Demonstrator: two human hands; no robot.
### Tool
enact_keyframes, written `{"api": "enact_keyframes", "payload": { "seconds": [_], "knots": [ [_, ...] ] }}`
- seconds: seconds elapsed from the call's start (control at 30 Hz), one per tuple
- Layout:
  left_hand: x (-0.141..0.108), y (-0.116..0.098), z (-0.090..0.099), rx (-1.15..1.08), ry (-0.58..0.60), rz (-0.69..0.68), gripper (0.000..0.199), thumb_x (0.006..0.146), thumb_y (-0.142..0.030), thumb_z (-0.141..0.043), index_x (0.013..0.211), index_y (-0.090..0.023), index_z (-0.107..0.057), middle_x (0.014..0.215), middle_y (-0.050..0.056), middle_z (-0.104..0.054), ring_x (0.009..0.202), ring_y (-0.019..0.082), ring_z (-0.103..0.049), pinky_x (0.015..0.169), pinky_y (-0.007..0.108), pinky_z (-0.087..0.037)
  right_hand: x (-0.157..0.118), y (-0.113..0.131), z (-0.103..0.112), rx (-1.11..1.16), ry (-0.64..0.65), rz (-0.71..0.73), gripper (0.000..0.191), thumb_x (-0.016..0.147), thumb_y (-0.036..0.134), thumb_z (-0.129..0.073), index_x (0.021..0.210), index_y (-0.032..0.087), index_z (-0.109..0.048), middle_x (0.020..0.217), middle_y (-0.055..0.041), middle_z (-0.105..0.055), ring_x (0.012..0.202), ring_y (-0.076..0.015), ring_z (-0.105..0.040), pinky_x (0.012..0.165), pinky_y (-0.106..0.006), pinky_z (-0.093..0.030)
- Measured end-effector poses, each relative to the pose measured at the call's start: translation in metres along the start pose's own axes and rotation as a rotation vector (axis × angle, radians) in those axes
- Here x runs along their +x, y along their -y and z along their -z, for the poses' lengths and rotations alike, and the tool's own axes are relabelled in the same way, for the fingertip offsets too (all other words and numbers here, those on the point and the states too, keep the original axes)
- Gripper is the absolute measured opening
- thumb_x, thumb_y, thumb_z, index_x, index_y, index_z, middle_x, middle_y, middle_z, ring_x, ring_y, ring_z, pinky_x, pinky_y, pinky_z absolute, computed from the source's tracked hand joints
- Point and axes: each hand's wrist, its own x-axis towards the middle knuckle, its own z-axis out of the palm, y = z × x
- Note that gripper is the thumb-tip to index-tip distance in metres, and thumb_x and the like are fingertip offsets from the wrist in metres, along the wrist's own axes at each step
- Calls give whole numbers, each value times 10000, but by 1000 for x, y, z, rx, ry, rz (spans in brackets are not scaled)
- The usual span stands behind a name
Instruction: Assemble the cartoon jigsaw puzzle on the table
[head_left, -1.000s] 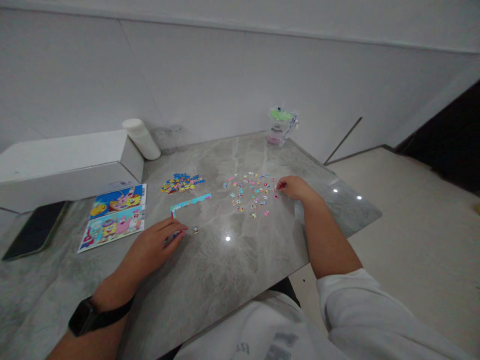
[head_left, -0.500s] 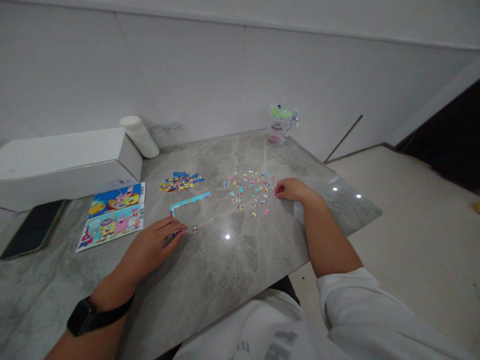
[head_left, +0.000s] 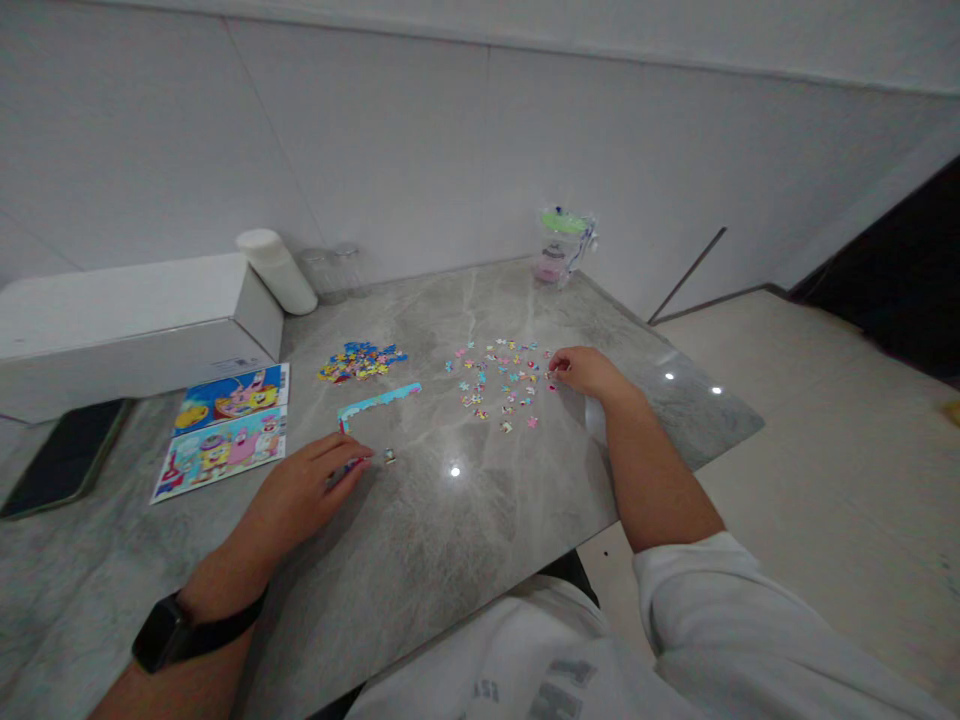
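Note:
Small puzzle pieces [head_left: 514, 377] lie spread on the grey marbled table. At their right edge is my right hand [head_left: 585, 372], its fingers pinched down at a piece too small to make out. My left hand [head_left: 319, 480] rests on the table with thumb and forefinger close together over something reddish, mostly hidden. Just above it sits a joined light-blue strip of pieces [head_left: 381, 400], bent at its left end. A single piece [head_left: 389, 456] lies right of my left fingertips. Behind the strip is a heap of blue and yellow pieces [head_left: 361, 361].
On the left are a cartoon picture sheet [head_left: 225, 432], a dark phone [head_left: 67, 457] and a long white box [head_left: 127, 330]. A white bottle [head_left: 277, 272] and clear cups [head_left: 334, 272] stand behind. A bagged cup [head_left: 561, 245] is near the wall.
My right hand has shifted slightly up, away from me, and a reddish piece now shows on the table below its fingertips. My left hand has stayed in place.

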Motion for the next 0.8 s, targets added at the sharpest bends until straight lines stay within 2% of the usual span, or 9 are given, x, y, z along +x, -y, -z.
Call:
{"api": "enact_keyframes", "payload": {
  "seconds": [0.2, 0.43, 0.53, 0.67, 0.8],
  "knots": [
    [-1, 1, -1, 10, -6, -14, 355, 1078, -474, -490, 1130, -251, -761, 1148, 69, -761, 1049, 225, -726, 974, 338, -576, 1, 10, -3, -2, -1, 91, 286, 926, 166, -660, 1147, 216, -836, 1046, -81, -801, 911, -203, -699, 844, -283, -497],
    [-1, 1, -1, 8, -17, -20, 348, 1078, -467, -500, 1129, -242, -761, 1141, 68, -756, 1037, 223, -732, 972, 339, -576, 4, 8, -8, -23, 60, 123, 302, 887, 106, -666, 1060, 246, -871, 987, -62, -809, 914, -210, -707, 830, -282, -491],
    [-1, 1, 0, 9, -19, -23, 349, 1076, -468, -503, 1136, -241, -761, 1144, 72, -758, 1046, 227, -731, 975, 340, -576, 4, 4, -6, -23, 12, 113, 308, 880, 92, -648, 1050, 226, -868, 1045, -76, -806, 937, -210, -701, 840, -282, -490],
    [0, -1, 0, 9, -24, -26, 357, 1075, -473, -496, 1130, -242, -763, 1134, 75, -763, 1028, 225, -733, 961, 336, -583, 2, 6, -4, -4, -48, 100, 331, 909, 96, -630, 1132, 203, -850, 1063, -101, -788, 933, -218, -687, 853, -299, -491],
    [1, -4, 1, 7, -30, -34, 374, 1077, -482, -483, 1111, -240, -766, 1121, 76, -765, 1023, 225, -733, 963, 339, -588, 1, 16, -8, 22, -58, 178, 359, 942, 106, -622, 1204, 230, -834, 1068, -94, -775, 942, -212, -687, 909, -308, -494]
  ]
}}
